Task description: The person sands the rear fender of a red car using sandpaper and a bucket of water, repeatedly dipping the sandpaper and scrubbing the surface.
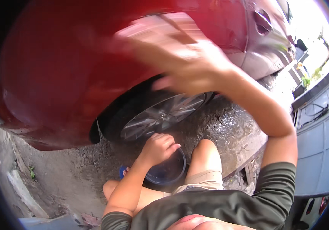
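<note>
Head view: crouched beside a red car (57, 69) at its wheel (160, 115), on wet, gritty concrete ground (229, 126).
Right hand (187, 65): raised against the red body panel above the wheel arch, heavily motion-blurred; something pale and flat, likely a cloth or sponge (153, 32), under the fingers, pressed to the paint; whether clenched or flat, impossible to tell through the blur.
Left hand (158, 147): down low, fingers curled over the near rim of a dark round bucket (168, 170), gripping it.
Bucket: set on the ground between the knees, just below the wheel; inside looks dark and glossy, possibly water, contents not clear enough to name.
Blue object (123, 171): small, partly hidden behind the left forearm, touching or just beside the bucket; kind unknown.
Progress, as a judgement: washing under way; ground around the wheel already wet, panel above the arch being wiped, silver spokes showing no suds, rest of the bodywork unreadable.
Background: grey gate (317, 142) at right.
</note>
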Action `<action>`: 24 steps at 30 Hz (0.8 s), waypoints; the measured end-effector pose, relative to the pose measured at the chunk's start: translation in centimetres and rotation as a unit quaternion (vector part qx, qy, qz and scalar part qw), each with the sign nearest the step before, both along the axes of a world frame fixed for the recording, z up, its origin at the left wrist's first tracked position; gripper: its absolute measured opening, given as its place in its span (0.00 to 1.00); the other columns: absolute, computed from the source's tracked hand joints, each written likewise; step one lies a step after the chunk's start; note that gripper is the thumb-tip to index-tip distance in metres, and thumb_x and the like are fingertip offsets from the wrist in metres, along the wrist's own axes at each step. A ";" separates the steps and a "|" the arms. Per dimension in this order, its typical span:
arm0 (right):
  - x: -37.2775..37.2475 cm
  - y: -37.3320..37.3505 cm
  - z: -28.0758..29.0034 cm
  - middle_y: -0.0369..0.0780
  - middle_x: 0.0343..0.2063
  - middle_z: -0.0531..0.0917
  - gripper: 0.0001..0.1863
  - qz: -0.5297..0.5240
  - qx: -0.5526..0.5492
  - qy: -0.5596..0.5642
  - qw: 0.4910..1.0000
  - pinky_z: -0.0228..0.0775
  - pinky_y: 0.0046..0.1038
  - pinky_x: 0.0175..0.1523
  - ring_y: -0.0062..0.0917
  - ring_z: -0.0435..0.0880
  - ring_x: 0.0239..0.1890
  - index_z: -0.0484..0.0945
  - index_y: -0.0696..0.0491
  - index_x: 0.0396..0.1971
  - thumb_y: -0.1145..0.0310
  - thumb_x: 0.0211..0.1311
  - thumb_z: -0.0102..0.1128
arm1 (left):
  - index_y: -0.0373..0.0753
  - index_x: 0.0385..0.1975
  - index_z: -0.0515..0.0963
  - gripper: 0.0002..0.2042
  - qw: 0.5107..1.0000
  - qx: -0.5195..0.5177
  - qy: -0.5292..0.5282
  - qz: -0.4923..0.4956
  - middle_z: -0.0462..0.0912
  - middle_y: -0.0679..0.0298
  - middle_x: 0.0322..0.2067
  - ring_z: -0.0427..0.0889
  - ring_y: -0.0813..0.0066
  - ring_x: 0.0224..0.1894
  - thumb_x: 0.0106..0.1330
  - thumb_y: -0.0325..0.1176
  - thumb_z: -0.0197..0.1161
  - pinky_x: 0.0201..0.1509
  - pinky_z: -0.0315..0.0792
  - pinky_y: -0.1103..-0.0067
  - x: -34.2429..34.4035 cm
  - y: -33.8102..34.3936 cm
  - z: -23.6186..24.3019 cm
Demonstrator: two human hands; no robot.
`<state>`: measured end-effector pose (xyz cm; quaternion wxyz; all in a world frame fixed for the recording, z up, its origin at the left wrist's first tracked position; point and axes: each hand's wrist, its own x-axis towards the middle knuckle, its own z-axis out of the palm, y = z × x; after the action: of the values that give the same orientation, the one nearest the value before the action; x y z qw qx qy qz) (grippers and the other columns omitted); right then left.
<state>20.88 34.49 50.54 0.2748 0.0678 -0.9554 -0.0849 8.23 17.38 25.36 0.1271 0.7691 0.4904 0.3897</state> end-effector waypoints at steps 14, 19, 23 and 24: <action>-2.2 -2.4 -7.9 0.42 0.73 0.66 0.38 -0.170 -0.077 0.242 0.952 0.38 0.53 0.80 0.46 0.55 0.79 0.66 0.54 0.73 0.55 0.65 0.62 | 0.38 0.29 0.80 0.12 0.994 -0.072 0.083 -0.004 0.84 0.59 0.31 0.84 0.54 0.37 0.63 0.39 0.72 0.45 0.75 0.63 -0.3 -0.1 -1.3; -2.4 -3.2 -8.0 0.45 0.70 0.70 0.37 -0.210 -0.050 0.299 0.929 0.40 0.49 0.80 0.42 0.62 0.76 0.66 0.53 0.73 0.60 0.64 0.64 | 0.38 0.32 0.81 0.11 0.987 -0.099 0.121 0.034 0.85 0.59 0.34 0.84 0.54 0.40 0.64 0.39 0.72 0.46 0.75 0.63 -1.4 -0.1 -1.4; 1.7 1.6 -10.9 0.47 0.72 0.67 0.38 -0.280 -0.100 0.443 0.846 0.31 0.54 0.80 0.47 0.54 0.79 0.66 0.53 0.73 0.61 0.62 0.64 | 0.38 0.34 0.82 0.12 0.986 -0.109 0.113 0.049 0.87 0.60 0.38 0.84 0.56 0.43 0.64 0.41 0.71 0.49 0.75 0.63 -0.5 -0.6 -0.2; 0.4 0.7 -9.9 0.47 0.73 0.66 0.39 -0.238 -0.108 0.457 0.850 0.28 0.55 0.80 0.48 0.52 0.79 0.66 0.53 0.73 0.61 0.61 0.65 | 0.38 0.35 0.82 0.12 0.989 -0.100 0.102 0.039 0.87 0.60 0.39 0.85 0.56 0.44 0.64 0.41 0.71 0.49 0.75 0.64 -0.4 -0.3 -0.1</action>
<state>21.26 35.18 40.65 0.6572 -0.2385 -0.7120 -0.0652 7.88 17.04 25.21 0.1373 0.7683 0.5671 0.2630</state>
